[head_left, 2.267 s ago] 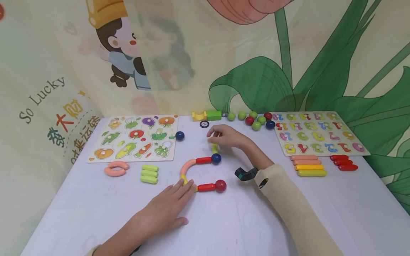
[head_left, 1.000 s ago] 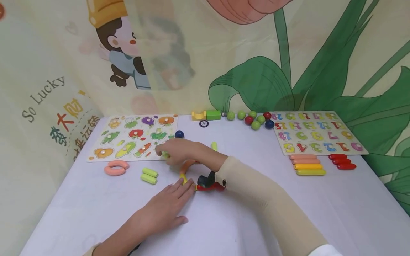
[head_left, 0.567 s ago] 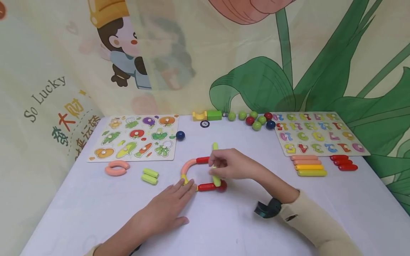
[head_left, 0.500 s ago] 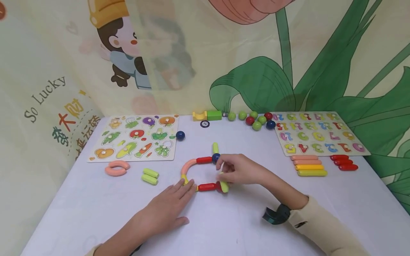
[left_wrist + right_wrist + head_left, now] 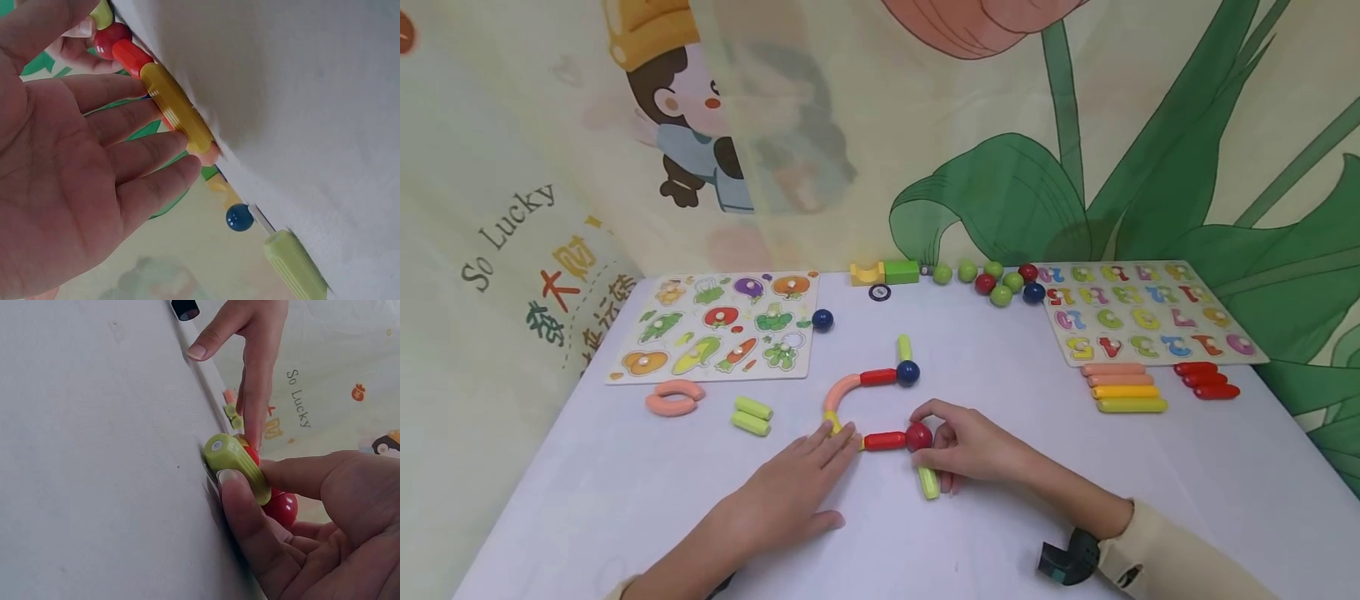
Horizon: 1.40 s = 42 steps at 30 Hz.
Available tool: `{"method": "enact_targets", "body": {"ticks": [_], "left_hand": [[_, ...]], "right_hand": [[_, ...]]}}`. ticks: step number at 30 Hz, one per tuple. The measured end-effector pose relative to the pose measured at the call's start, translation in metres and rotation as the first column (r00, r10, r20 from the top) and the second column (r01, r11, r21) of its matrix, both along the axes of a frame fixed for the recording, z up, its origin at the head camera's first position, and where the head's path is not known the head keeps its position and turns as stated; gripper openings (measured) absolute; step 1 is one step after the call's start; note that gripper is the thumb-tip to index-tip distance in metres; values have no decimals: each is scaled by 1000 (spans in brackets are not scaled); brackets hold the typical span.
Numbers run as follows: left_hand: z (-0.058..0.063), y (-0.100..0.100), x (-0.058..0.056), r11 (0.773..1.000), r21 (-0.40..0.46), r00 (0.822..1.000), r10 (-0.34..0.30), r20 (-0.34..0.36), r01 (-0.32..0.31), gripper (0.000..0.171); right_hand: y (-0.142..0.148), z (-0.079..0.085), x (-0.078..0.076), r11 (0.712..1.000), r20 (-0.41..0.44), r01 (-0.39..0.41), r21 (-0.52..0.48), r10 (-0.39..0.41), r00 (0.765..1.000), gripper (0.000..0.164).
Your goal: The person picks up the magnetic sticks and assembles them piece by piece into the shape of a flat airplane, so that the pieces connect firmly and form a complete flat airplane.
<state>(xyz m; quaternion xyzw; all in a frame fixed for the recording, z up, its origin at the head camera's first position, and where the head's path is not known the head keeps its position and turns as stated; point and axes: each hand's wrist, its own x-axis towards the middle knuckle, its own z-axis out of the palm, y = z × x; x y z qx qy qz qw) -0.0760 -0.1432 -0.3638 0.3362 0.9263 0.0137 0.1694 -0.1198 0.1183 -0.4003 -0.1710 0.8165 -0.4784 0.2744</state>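
A curved chain of magnetic rods and balls lies mid-table: a red rod (image 5: 877,377) with a blue ball (image 5: 907,372), a pink curved rod (image 5: 841,390), a yellow curved rod (image 5: 177,107), another red rod (image 5: 885,441) and a red ball (image 5: 919,437). Beyond the blue ball extends a light green rod (image 5: 905,347). With fingers straight, my left hand (image 5: 782,492) rests on the yellow curved rod, partly covering it. Thumb and forefinger of my right hand (image 5: 977,446) pinch a second light green rod (image 5: 232,464) at the near side of the red ball.
Two light green rods (image 5: 751,415) and pink curved rods (image 5: 673,397) lie left, below a vegetable puzzle board (image 5: 617,367). A number puzzle board (image 5: 1247,354) lies right, with straight rods (image 5: 1131,406) before it. Several balls (image 5: 1001,296) and a green block (image 5: 901,272) sit at the back.
My right hand reached left, took one of the light green rods from their row, and carried it right to the red ball's near side. The left hand stayed in place.
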Motion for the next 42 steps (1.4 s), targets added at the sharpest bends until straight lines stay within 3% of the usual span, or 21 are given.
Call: {"method": "enact_targets", "body": {"ticks": [8,11,14,16,17,20,23,26,32,36,42], "left_hand": [[7,1,-6,1000,13,1000,-8,2,8,79],[14,4,-18,998,58,999,4,-47,-1,65],[17,14,-39,992,124,992,53,-114,-38,55],[16,24,-56,983,167,986,101,-130,-79,54],[15,30,-64,978,183,984,121,-127,-96,54],[11,48,-86,971,208,986,139,-88,-118,57],[7,62,-101,973,203,993,118,-26,-111,57],[5,72,-109,978,184,996,92,16,-93,55],[3,77,-115,983,168,997,75,1,-74,49],[3,79,-116,977,191,995,102,-9,-99,43],[3,81,-116,969,212,991,135,-15,-128,40]], "right_hand": [[0,1,-4,999,-10,-9,40,9,1000,43],[5,8,-16,997,-47,-1,72,4,999,39],[20,22,-42,992,-138,96,82,-84,987,33],[35,31,-65,978,-245,195,75,-172,954,29],[43,34,-77,964,-310,254,77,-219,925,27],[64,37,-113,909,-501,406,97,-308,809,24],[73,35,-143,850,-642,505,151,-304,704,25],[73,31,-164,812,-691,536,229,-252,677,29],[58,26,-184,748,-689,530,399,-136,712,28],[47,29,-186,734,-680,505,454,-82,729,17],[38,31,-184,698,-564,457,552,-91,821,26]]}}
